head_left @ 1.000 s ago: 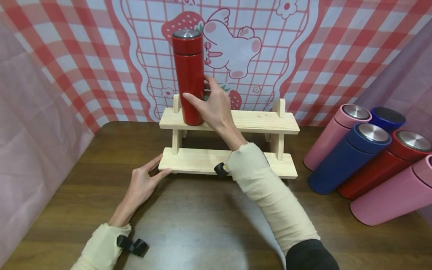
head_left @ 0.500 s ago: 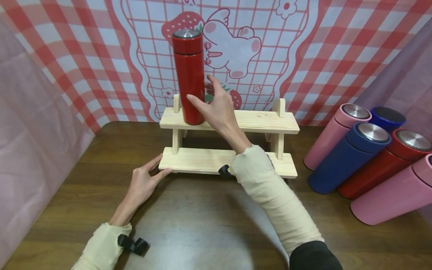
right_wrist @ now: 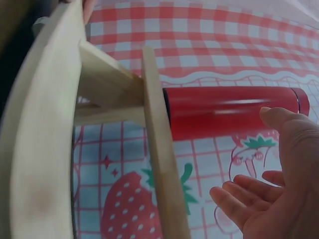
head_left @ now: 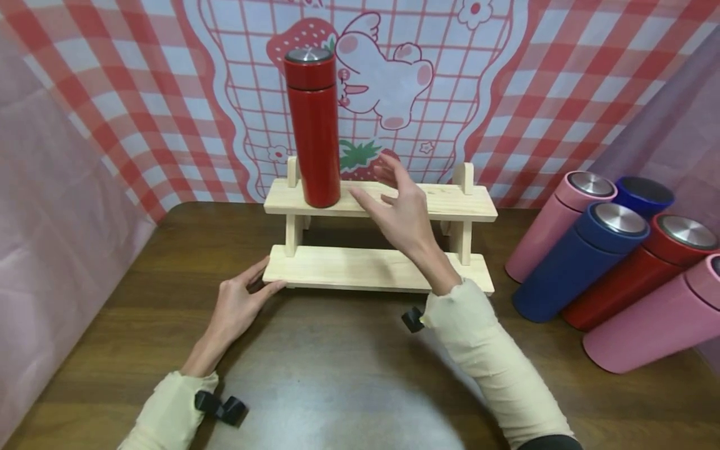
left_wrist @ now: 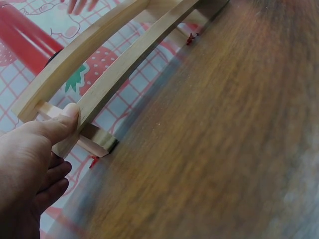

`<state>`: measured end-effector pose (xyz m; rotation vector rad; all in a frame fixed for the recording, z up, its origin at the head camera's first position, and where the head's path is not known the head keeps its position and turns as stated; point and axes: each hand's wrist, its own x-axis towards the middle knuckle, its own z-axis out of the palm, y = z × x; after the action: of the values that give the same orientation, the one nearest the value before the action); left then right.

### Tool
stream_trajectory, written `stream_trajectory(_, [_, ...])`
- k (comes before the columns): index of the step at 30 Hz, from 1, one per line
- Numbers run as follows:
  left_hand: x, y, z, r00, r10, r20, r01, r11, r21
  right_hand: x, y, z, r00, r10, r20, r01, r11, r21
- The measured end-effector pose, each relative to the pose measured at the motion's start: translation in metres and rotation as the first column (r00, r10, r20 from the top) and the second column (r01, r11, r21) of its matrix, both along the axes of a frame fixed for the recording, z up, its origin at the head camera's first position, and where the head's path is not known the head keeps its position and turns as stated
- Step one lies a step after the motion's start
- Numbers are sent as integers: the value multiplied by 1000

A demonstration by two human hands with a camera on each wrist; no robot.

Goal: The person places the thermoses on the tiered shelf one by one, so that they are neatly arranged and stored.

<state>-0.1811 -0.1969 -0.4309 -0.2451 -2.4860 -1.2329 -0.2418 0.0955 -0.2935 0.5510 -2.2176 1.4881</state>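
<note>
Right hand (head_left: 404, 215) has moved rightward, away from the red bottle (head_left: 313, 137), its fingers apart and holding nothing; the bottle stands upright just left of them on the upper shelf (head_left: 447, 200), unmoved. Left hand (head_left: 237, 304) still pinches the lower shelf (head_left: 332, 267) at its left end.

Pale glare (head_left: 332, 403) is reflected by the tabletop (head_left: 315, 337), and soft shadow (head_left: 416, 362) cast, right of the left hand (head_left: 239, 306)

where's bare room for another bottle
Bare: the pale wooden upper shelf right of the red cylindrical bottle, past the right hand; the pale lower shelf's middle; the brown wooden tabletop between the beige sleeves. Crowded: the tabletop's right side, with pink, blue and red cylindrical bottles.
</note>
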Motion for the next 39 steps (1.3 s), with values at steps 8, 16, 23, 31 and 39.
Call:
stream_trajectory(8, [0, 0, 1, 1000, -4, 6, 4, 1000, -7, 20, 31, -20, 999, -39, -9, 39, 999, 1])
stream_trajectory(16, [0, 1, 1, 1000, 3, 6, -3, 1000, -6, 41, 60, -34, 996, -91, -11, 92, 994, 57])
stream_trajectory(23, [1, 1, 2, 1000, 2, 21, -2, 1000, -7, 58, 85, -43, 987, -154, -42, 158, 983, 94])
stream_trajectory(31, [1, 1, 3, 1000, -1, 28, 1, 1000, 0, 75, 108, -50, 974, -223, -44, 226, 970, 87])
stream_trajectory(39, [1, 1, 2, 1000, -8, 16, 8, 1000, 7, 93, 124, -54, 963, -270, -29, 271, 958, 90])
